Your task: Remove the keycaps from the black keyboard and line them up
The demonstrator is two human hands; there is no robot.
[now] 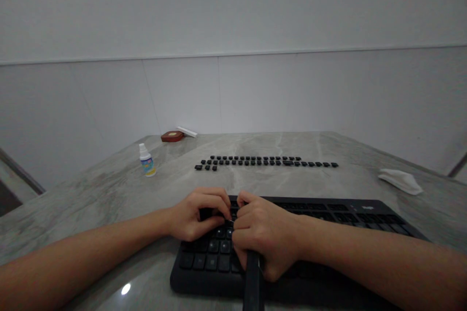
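Note:
A black keyboard (206, 279) lies in front of me on the table. Some key places in its upper rows look bare of caps. My right hand (264, 233) is closed round a black-handled tool (253, 284). The handle comes out below the fist toward me, and a small metallic glint shows by the fingers over the keys. My left hand (200, 214) rests on the keyboard's left part, thumb and forefinger bent together close to that glint. What lies between those fingertips, if anything, is too small to make out.
Loose black keycaps (251, 161) lie in rows on the grey marbled table (175, 180) beyond the keyboard. A white spray bottle (147, 161) stands at the left. Farther back are a reddish-brown case (171, 136) and a white box (187, 131). A white cloth (400, 181) lies right.

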